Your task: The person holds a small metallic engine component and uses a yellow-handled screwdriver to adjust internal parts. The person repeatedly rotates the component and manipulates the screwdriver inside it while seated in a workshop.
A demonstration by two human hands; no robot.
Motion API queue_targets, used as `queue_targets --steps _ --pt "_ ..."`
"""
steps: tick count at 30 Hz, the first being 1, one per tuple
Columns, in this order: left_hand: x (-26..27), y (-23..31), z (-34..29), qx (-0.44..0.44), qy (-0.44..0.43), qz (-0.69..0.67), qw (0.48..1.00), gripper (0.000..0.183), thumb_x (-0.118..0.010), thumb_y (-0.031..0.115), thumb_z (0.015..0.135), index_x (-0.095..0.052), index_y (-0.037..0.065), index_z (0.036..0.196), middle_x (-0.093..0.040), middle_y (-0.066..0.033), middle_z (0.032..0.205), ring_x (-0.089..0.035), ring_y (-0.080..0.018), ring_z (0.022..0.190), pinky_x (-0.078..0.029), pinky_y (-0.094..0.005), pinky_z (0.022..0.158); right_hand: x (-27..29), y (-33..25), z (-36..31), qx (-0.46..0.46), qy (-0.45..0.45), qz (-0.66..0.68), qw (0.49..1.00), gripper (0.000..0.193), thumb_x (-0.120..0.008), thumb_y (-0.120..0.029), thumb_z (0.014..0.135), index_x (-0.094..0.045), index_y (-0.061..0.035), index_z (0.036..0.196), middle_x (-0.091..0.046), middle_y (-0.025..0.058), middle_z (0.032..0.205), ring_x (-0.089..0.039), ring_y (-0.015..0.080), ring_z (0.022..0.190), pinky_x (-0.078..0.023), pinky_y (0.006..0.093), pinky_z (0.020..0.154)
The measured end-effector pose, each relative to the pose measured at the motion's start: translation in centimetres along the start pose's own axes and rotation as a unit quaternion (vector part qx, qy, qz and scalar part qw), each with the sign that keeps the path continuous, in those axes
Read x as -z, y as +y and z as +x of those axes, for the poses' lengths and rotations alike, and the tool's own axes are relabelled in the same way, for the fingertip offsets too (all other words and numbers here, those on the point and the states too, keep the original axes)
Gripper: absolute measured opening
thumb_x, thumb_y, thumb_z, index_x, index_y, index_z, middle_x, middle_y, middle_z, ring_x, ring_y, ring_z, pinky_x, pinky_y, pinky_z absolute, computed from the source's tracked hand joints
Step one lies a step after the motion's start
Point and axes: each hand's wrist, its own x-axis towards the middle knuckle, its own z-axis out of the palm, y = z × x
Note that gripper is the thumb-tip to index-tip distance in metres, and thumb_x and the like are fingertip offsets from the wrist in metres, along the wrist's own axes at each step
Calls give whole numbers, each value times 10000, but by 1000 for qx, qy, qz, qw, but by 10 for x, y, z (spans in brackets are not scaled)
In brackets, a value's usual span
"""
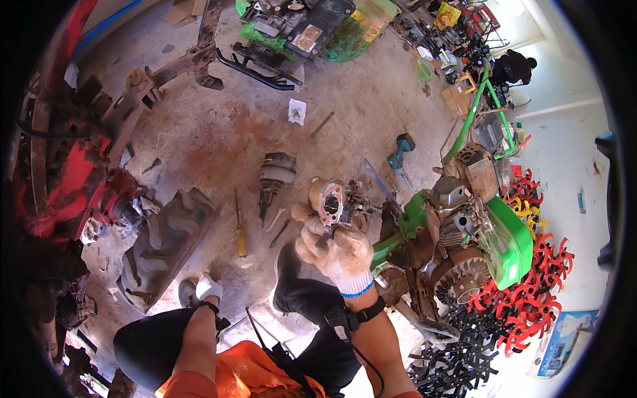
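Note:
My right hand (338, 251), in a dirty knitted work glove, holds up a carburetor (332, 203) with its round opening and gasket face showing. Its fingers wrap the carburetor's lower side. My left hand (210, 289), in a white glove, hangs low beside my shoe (188, 292); how its fingers lie is too small to make out. To the right of the held carburetor stands a partly stripped engine (454, 225) on a green machine frame. A screwdriver with a yellow handle (241, 242) lies on the floor between my hands.
A power tool with a dark grey body (277, 169) and a teal cordless drill (400, 152) lie on the floor ahead. A large treaded tyre (166, 249) is at left beside red machinery (73, 176). Red curved blades (524, 305) are heaped at right. Another green machine (292, 33) stands far ahead.

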Motion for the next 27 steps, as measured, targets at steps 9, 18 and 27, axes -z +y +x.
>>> queue_targets --steps 9,18,27 --pt "-1 -3 8 15 17 -4 1000 446 -768 247 880 -644 2 1231 -771 -281 1091 -757 -451 1062 -608 -513 944 -1 2 9 -13 74 -10 997 415 -805 -198 970 -580 -105 1306 -662 123 1196 -661 237 945 -482 438 779" --pt "51 46 -3 -106 -35 -120 986 322 -694 240 932 -733 52 1191 -773 -255 1173 -732 -442 1145 -579 -500 985 -8 5 12 70 -14 -75 995 505 -696 -53 1013 -546 -49 1495 -665 136 1326 -656 266 1116 -550 477 1009" --pt "278 207 -110 -356 -198 -493 768 205 -708 34 1025 -680 -38 1214 -747 -77 1004 -698 -145 883 -583 -306 805 -30 6 4 143 -46 -165 975 673 -691 -148 1028 -440 -88 1649 -697 102 1287 -692 187 1004 -567 438 839"
